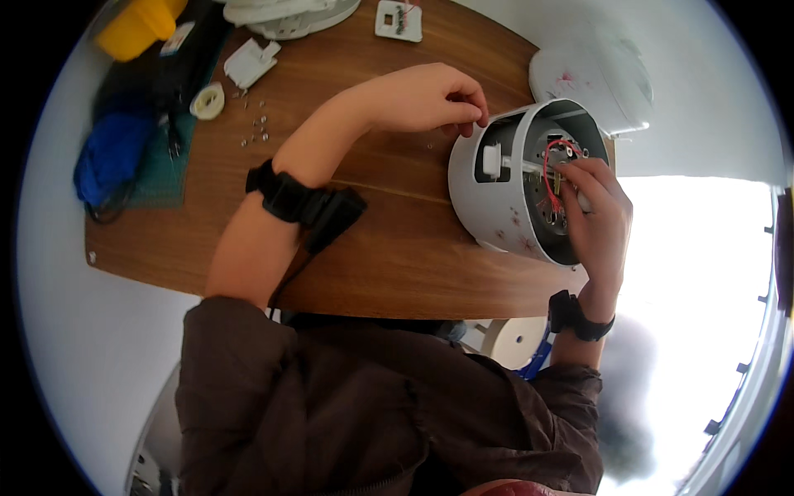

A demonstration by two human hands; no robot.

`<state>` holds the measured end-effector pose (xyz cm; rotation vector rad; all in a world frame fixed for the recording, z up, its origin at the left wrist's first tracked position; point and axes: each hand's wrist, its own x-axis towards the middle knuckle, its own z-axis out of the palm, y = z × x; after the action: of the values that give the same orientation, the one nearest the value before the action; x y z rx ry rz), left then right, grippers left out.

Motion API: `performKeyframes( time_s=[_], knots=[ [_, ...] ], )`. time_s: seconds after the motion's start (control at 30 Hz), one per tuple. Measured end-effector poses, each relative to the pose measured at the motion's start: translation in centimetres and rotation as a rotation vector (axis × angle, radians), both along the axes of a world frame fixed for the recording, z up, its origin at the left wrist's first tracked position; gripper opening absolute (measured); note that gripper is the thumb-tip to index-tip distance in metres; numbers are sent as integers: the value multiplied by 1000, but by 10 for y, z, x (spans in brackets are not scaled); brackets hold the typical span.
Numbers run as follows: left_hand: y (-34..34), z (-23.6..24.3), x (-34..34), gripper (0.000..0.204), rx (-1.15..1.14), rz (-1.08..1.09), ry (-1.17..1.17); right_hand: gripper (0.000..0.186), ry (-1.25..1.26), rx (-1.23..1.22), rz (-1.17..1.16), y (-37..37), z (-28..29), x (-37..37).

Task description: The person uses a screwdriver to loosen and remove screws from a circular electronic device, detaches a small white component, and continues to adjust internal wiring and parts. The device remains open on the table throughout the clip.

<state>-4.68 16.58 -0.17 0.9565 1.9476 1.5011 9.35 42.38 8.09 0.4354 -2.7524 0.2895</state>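
Observation:
A white rice cooker body (496,217) with pink flower prints lies on its side at the table's right, its open base facing right. Inside the base are a metal plate, red wires (547,165) and small fittings. A white part (491,160) shows through the rectangular opening in its wall. My right hand (600,211) reaches into the base, fingertips pinched beside the red wires; what they grip is mostly hidden. Just beyond the body's upper left edge hovers my left hand (447,101), its fingers curled in toward the thumb. Whether anything sits in those fingers is hidden.
Behind the cooker stands a white flowered lid (591,78). Loose screws (258,124), a tape roll (208,101) and a white plastic piece (251,64) lie left. Farther back are a small circuit panel (399,21) and a white cover (294,16). Blue cloth (114,157) rests near a green mat (165,178).

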Motion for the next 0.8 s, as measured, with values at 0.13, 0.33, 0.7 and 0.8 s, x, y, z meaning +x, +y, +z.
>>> performKeyframes(
  time_s=[0.13,0.33,0.7,0.8],
  knots=[
    [0,-4,-2,20,43,-13,-68,15,-11,-24,-66,2,1,-1],
    [4,0,9,23,93,-1,-239,15,20,-77,-115,6,1,-2],
    [22,21,31,32,111,13,-221,15,10,-95,-119,16,2,1],
    [26,20,35,36,106,23,-244,16,9,-129,-80,23,-1,0]
  ],
)
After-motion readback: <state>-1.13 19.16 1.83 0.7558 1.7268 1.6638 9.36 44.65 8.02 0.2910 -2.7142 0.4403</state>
